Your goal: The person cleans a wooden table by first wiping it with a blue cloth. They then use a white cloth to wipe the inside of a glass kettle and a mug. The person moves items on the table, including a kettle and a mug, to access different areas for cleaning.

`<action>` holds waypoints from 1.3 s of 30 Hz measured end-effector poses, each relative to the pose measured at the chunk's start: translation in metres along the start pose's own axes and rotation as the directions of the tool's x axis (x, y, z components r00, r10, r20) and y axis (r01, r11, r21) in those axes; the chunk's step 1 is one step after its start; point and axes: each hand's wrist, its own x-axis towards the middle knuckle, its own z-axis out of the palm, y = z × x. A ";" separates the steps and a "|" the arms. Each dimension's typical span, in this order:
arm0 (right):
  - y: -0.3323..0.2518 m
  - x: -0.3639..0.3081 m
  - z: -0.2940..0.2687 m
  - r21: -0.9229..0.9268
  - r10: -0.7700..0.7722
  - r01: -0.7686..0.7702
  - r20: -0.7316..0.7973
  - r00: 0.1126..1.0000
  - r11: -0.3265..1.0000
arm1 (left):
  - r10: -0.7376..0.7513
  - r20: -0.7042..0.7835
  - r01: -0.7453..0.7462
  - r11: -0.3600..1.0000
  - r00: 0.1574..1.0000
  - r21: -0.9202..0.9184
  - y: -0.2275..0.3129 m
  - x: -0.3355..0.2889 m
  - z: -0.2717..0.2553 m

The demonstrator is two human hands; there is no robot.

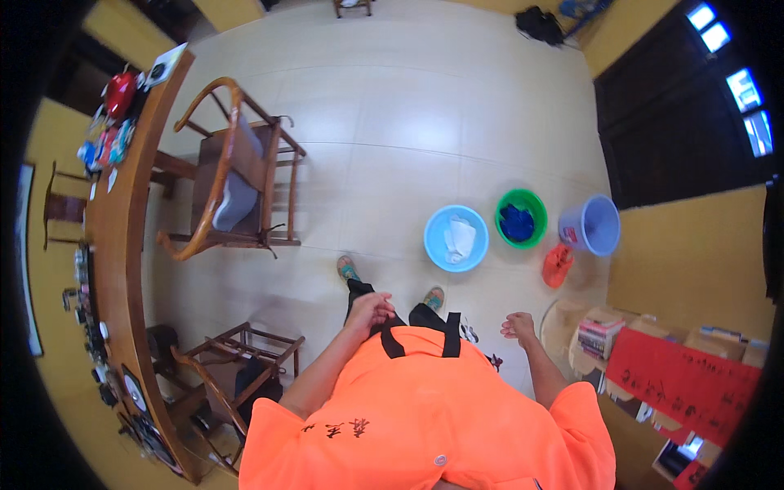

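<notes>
My left hand [372, 311] hangs in front of my orange shirt, just above my dark trousers. Its fingers are loosely bent, and nothing shows in them. Out to the right, my right hand [517, 326] hangs over the floor beside a curved wooden shelf [559, 325], its fingers a little apart and holding nothing. Ahead of me stand a light blue basin [433, 250] with white cloth [461, 239] in it, a green bucket [500, 214] with dark blue cloth [517, 222] inside, and a pale purple bucket [600, 224]. An orange cloth [558, 265] lies by the purple one. Neither hand touches any of these.
A long wooden table [122, 233] runs along the left, with small items on it. Beside it are a wooden armchair [224, 175] and a second chair [237, 367]. Books [600, 336] and a red paper banner [682, 380] are at the shelf on the right. A dark door [678, 106] stands beyond.
</notes>
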 end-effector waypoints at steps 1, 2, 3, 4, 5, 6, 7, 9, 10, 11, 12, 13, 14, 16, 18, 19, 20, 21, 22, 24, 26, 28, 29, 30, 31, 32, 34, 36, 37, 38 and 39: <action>0.018 -0.001 -0.015 0.035 0.008 -0.007 -0.025 1.000 0.999 | 0.031 0.015 -0.031 0.999 0.999 0.024 0.004 0.004 0.010; 0.035 -0.002 -0.026 0.068 0.015 -0.011 -0.048 0.999 0.998 | 0.063 0.031 -0.064 0.997 0.998 0.046 0.008 0.008 0.020; 0.045 -0.004 -0.030 0.105 0.030 -0.022 -0.078 0.997 0.994 | 0.087 0.032 -0.088 0.996 0.996 0.033 0.015 0.009 0.031; 0.052 -0.006 -0.032 0.142 0.046 -0.031 -0.105 0.993 0.989 | 0.080 0.040 -0.083 0.995 0.996 0.063 0.016 0.011 0.038; 0.059 -0.007 -0.031 0.178 0.062 -0.039 -0.131 0.989 0.983 | 0.075 0.048 -0.079 0.992 0.996 0.093 0.018 0.013 0.042; 0.061 -0.010 -0.029 0.203 0.068 -0.044 -0.115 0.991 0.978 | 0.072 0.061 -0.079 0.990 0.996 0.120 0.021 0.018 0.048; 0.062 -0.013 -0.024 0.227 0.072 -0.048 -0.098 0.993 0.973 | 0.061 0.066 -0.070 0.987 0.996 0.147 0.026 0.020 0.053; 0.064 -0.019 -0.011 0.274 0.079 -0.061 -0.055 0.995 0.960 | 0.032 0.086 -0.045 0.988 0.996 0.146 0.029 0.033 0.061; 0.064 -0.023 -0.005 0.297 0.083 -0.071 -0.029 0.996 0.952 | 0.013 0.098 -0.027 0.989 0.995 0.142 0.029 0.040 0.063; 0.064 -0.026 0.004 0.318 0.085 -0.080 -0.002 0.996 0.945 | 0.005 0.099 -0.020 0.988 0.995 0.153 0.031 0.045 0.062; 0.065 -0.032 0.006 0.305 0.097 -0.098 0.016 0.995 0.947 | -0.005 0.107 -0.011 0.989 0.994 0.149 0.029 0.051 0.065; 0.067 -0.037 0.011 0.292 0.107 -0.113 0.035 0.994 0.950 | -0.012 0.115 -0.005 0.989 0.993 0.145 0.030 0.058 0.070; 0.066 -0.040 0.011 0.278 0.118 -0.129 0.055 0.991 0.952 | -0.021 0.128 0.003 0.990 0.992 0.138 0.033 0.067 0.075; 0.059 -0.050 0.015 0.245 0.149 -0.163 0.076 0.986 0.956 | -0.045 0.130 0.028 0.991 0.990 0.129 0.038 0.075 0.079; 0.052 -0.056 0.011 0.231 0.163 -0.175 0.071 0.984 0.957 | -0.056 0.130 0.043 0.994 0.990 0.106 0.039 0.083 0.084; 0.048 -0.056 0.009 0.234 0.161 -0.169 0.055 0.985 0.957 | -0.056 0.134 0.043 0.994 0.989 0.097 0.040 0.087 0.084; 0.043 -0.055 0.005 0.234 0.158 -0.163 0.039 0.987 0.959 | -0.055 0.137 0.044 0.995 0.989 0.086 0.041 0.091 0.084; 0.039 -0.052 0.002 0.232 0.163 -0.165 0.026 0.986 0.959 | -0.057 0.131 0.046 0.995 0.990 0.090 0.042 0.096 0.084; 0.034 -0.049 -0.003 0.245 0.155 -0.155 0.021 0.988 0.957 | -0.058 0.124 0.047 0.995 0.991 0.092 0.044 0.101 0.083; 0.024 -0.045 -0.012 0.271 0.134 -0.134 0.018 0.991 0.953 | -0.060 0.106 0.050 0.994 0.993 0.098 0.048 0.106 0.087; 0.016 -0.042 -0.027 0.224 0.161 -0.161 0.018 0.987 0.961 | -0.062 0.083 0.053 0.993 0.995 0.105 0.055 0.108 0.099; 0.009 -0.029 -0.040 0.176 0.156 -0.159 0.032 0.987 0.971 | -0.030 0.051 0.026 0.996 0.998 0.085 0.056 0.114 0.106; 0.005 -0.020 -0.049 0.165 0.152 -0.156 0.038 0.988 0.974 | -0.014 0.033 0.012 0.997 0.999 0.071 0.055 0.117 0.112; 0.001 -0.007 -0.059 0.151 0.150 -0.156 0.052 0.987 0.976 | 0.001 0.011 -0.002 0.999 1.000 0.051 0.052 0.119 0.117; -0.005 0.005 -0.071 0.134 0.148 -0.156 0.065 0.987 0.979 | 0.016 -0.012 -0.016 0.999 1.000 0.029 0.049 0.121 0.122; -0.012 0.018 -0.083 0.117 0.140 -0.149 0.081 0.987 0.982 | 0.030 -0.036 -0.030 1.000 0.999 0.005 0.046 0.122 0.129; -0.024 0.048 -0.107 0.086 0.132 -0.142 0.117 0.984 0.986 | 0.047 -0.083 -0.050 0.998 0.995 -0.034 0.035 0.125 0.140; -0.025 0.094 -0.134 0.037 0.103 -0.111 0.179 0.978 0.993 | 0.039 -0.154 -0.053 0.995 0.987 -0.088 0.014 0.131 0.152; -0.027 0.117 -0.145 0.025 0.093 -0.100 0.214 0.972 0.995 | 0.023 -0.199 -0.046 0.993 0.980 -0.112 -0.002 0.136 0.156; -0.031 0.142 -0.161 -0.027 0.081 -0.077 0.218 0.973 0.997 | 0.004 -0.243 -0.037 0.990 0.970 -0.133 -0.017 0.138 0.160; -0.041 0.165 -0.175 -0.074 0.070 -0.055 0.225 0.972 0.996 | -0.035 -0.282 -0.005 0.990 0.959 -0.139 -0.030 0.137 0.170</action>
